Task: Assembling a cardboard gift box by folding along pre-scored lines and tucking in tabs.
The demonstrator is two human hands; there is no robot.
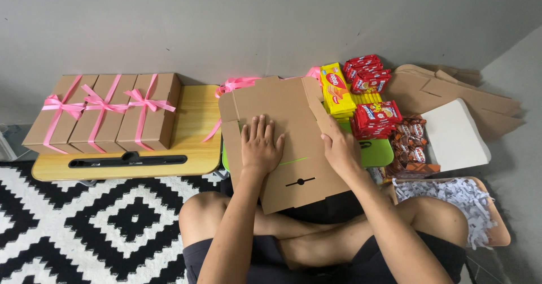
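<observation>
Matt cardboard box; glossy wrappers

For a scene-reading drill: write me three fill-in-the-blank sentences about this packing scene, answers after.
1. The left hand lies flat on the unfolded ____ box blank.
2. The three closed boxes on the wooden lap table are each tied with a ____ ribbon.
3. The right hand grips the blank's ____ edge.

Missing words: cardboard; pink; right
</observation>
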